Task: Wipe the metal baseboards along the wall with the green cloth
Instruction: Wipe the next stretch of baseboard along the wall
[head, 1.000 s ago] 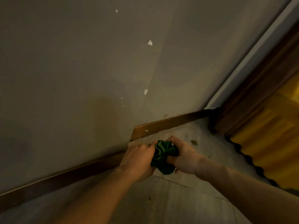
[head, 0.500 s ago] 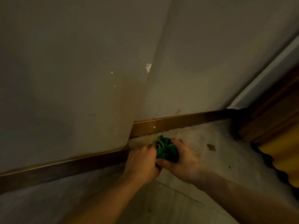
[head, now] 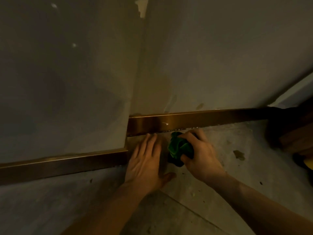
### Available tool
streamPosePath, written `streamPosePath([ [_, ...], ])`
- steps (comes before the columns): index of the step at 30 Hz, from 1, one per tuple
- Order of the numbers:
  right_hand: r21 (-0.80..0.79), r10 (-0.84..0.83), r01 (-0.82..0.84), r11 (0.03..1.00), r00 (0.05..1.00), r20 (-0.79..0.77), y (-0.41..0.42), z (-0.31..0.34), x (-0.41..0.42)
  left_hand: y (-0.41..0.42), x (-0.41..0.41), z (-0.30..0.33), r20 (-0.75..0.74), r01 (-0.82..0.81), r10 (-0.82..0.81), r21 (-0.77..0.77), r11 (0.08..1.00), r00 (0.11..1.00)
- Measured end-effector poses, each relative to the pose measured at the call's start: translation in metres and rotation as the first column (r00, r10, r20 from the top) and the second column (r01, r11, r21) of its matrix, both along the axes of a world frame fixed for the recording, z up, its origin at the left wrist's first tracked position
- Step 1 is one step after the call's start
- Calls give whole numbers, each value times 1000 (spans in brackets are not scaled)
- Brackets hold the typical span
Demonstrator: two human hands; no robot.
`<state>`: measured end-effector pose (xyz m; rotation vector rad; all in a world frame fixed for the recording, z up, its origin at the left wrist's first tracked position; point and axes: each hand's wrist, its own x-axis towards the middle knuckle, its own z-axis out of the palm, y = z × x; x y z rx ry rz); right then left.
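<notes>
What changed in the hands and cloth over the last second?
The left hand let go of the green cloth and now lies flat and open on the floor. The right hand kept the bunched cloth, now down by the baseboard. The baseboard itself is unchanged.

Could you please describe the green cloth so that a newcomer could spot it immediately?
Find the wall and follow its baseboard to the floor just below. There the right hand holds the cloth, bunched up. It is the only bright green thing here.
</notes>
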<state>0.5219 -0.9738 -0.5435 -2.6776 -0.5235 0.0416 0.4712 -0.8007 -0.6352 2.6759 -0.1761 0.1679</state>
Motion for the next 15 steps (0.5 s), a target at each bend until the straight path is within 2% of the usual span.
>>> streamPosePath([
  [6, -109, 99, -90, 990, 993, 72, 1, -18, 15, -1, 11, -22, -84, 4, 7, 137, 991, 996],
  [15, -278, 323, -272, 921, 933, 158, 6, -35, 30, -6, 9, -40, -140, -36, 64, 189, 981, 988],
])
